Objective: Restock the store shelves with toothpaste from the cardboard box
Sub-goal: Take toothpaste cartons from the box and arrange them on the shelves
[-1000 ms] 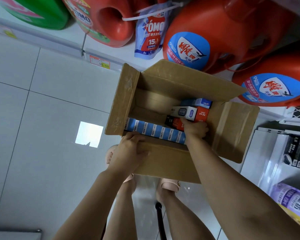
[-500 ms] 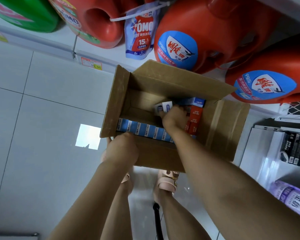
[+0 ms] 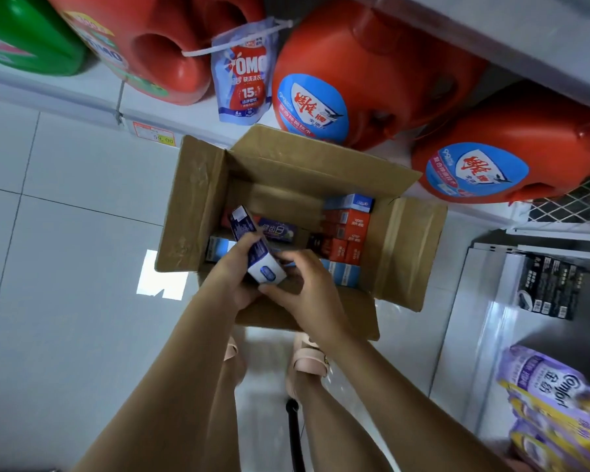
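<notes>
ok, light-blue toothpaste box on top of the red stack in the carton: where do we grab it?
From above. The light-blue box lies flat atop the red boxes, top face clear. Pinch its two long sides at mid-length; the cardboard box wall looks close behind, so room there may be tight.

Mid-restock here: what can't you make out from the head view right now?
All head view:
Cardboard box, near floor: hidden by left hand, right hand and the toothpaste pack they hold.
Pack's print: blurred.
Purple bags: cut off by right edge.
Toothpaste shelf: out of frame.
</notes>
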A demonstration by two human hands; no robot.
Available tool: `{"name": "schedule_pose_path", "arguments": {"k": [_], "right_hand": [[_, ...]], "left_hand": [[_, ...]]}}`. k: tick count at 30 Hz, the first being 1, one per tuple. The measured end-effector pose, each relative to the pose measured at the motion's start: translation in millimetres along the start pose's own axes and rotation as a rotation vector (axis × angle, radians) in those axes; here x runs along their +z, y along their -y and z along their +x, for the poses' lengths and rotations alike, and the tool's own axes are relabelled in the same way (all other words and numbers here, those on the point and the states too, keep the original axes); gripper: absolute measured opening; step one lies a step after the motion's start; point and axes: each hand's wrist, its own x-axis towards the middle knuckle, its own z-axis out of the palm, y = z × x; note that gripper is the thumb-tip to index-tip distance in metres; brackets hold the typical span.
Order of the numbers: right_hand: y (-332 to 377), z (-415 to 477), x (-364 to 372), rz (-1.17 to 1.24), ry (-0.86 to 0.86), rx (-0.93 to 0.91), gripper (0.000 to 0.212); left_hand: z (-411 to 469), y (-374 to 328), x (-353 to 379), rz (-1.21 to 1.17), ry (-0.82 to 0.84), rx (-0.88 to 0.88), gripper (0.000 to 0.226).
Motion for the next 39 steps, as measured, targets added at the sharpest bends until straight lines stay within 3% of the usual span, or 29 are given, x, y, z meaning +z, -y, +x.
{"name": "schedule_pose_path", "arguments": {"k": [2,4,7,11,14,17,21,25,27,30,35,39], "right_hand": [[-8.6,6.9,-16.3,-0.001,0.019,0.039,0.037],[-23.8,27.3,-35.4,-0.091,-0.147,0.137,0.036],[-49.2,72.5,-61.8,-0.146,-0.342,0.377,0.040],[-73.3,131.5,-64.2,-0.091,-0.393,0.607,0.048],[-75.4,158.7,-53.8,-0.236,-0.401,0.718,0.061],[-101.1,179.8,-46.9,-0.245,-0.520,0.823,0.064],[-168.1,205.3,-42.4,-0.177,-0.591,0.811,0.049],[-84.8,160.9,-47.9,0.065,-0.580,0.790,0.023],[-64.4,147.4,-47.4,0.167,-0.585,0.754,0.024],[-63.3,144.1,-47.4,0.129,-0.586,0.712,0.021],[-61.6,157.8,-55.6,0.111,-0.430,0.715,0.022],[-65.7,155.2,-57.5,0.106,-0.504,0.699,0.032]], "left_hand": [[2.8,1.0,-2.5,0.000,-0.049,0.006,0.039],[3.2,0.7,-6.0,0.019,-0.090,-0.016,0.029],[0.3,-1.7,-10.7,0.005,-0.064,-0.034,0.033],[-0.5,-3.7,-21.0,-0.101,0.015,-0.039,0.035],[-1.9,-2.7,-27.8,-0.172,0.080,-0.045,0.034],[-3.2,-2.0,-33.0,-0.201,0.107,-0.048,0.034],[-7.0,-1.8,-33.8,-0.220,0.115,-0.046,0.031],[-9.9,0.8,-31.4,-0.198,0.086,-0.033,0.032],[-10.6,4.5,-31.7,-0.185,0.056,-0.034,0.036],[-10.5,10.4,-33.6,-0.209,0.038,-0.029,0.039],[-4.5,8.5,-35.2,-0.233,0.081,-0.008,0.029],[3.8,6.1,-40.2,-0.223,0.084,-0.010,0.030]]}}
